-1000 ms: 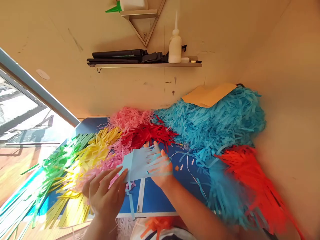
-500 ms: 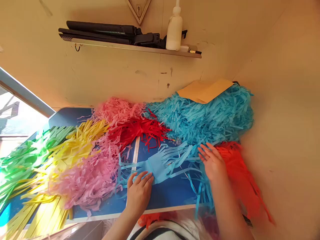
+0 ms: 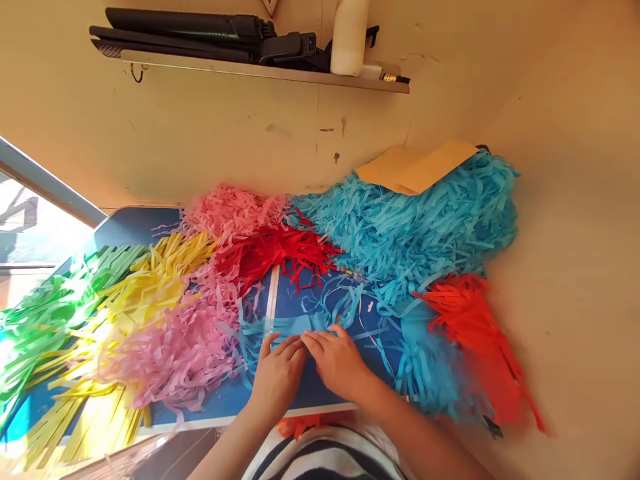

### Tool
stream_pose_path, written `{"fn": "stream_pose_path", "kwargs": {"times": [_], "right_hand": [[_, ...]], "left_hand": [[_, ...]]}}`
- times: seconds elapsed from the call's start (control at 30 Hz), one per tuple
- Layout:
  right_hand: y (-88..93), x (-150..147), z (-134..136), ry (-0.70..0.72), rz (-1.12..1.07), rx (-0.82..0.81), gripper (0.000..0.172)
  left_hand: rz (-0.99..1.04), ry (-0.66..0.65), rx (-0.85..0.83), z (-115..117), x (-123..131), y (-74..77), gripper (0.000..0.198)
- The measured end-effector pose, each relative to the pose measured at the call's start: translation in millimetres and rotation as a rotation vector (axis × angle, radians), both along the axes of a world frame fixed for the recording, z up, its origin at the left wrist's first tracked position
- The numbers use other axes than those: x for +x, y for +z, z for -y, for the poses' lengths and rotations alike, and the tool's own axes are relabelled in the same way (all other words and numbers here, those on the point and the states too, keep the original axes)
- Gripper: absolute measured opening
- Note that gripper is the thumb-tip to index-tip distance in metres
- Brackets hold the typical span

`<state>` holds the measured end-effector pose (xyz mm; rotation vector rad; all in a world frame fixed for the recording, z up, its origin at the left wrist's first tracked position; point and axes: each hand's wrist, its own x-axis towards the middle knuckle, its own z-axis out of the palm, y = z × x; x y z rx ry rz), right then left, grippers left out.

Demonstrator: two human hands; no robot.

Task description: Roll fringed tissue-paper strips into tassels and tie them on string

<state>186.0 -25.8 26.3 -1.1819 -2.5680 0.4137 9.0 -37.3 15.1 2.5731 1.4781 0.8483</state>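
A light blue fringed tissue paper lies on the blue tabletop, its cut strips spreading to both sides. My left hand is closed over the near edge of its plain middle band. Right beside it, my right hand grips the same edge, and the fingertips of both hands nearly meet. The fingers cover part of the band, so the pinched edge is hidden. More blue fringe lies to the right of my right hand, next to a red-orange fringed bundle.
A large blue fringe pile with an orange sheet on top is at the back right. Pink, red, lilac, yellow and green fringe lie leftward. A wall shelf holds black hair-straightener-like tools and a white bottle.
My right hand has moved left from the blue strips to the paper's near edge, beside my left hand. The strips on the right have shifted. The view has tipped slightly downward.
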Motion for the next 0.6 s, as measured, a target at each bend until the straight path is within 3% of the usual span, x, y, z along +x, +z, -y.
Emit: {"fn": "stream_pose_path", "kwargs": {"times": [0.07, 0.2, 0.3, 0.4, 0.5, 0.6], "right_hand": [[0.5, 10, -5, -0.057, 0.144, -0.067, 0.045], [14.1, 30, -7, -0.162, 0.286, -0.062, 0.054], [26.3, 40, -5, -0.186, 0.373, -0.116, 0.029], [36.2, 44, 5, -0.216, 0.383, -0.085, 0.031], [35.9, 37, 14, -0.044, 0.235, -0.029, 0.054], [21.6, 25, 10, 0.019, 0.106, -0.165, 0.031]], "left_hand": [[0.018, -0.044, -0.033, 5, -5, -7.8, 0.031], [0.019, -0.046, -0.071, 13, -11, -17.7, 0.027], [0.03, -0.047, -0.076, 15, -9, -18.9, 0.026], [0.022, -0.045, -0.11, 17, -5, -16.2, 0.026], [-0.025, -0.065, -0.176, 16, -2, -9.1, 0.024], [-0.084, -0.077, -0.312, 8, -5, 2.3, 0.023]]}}
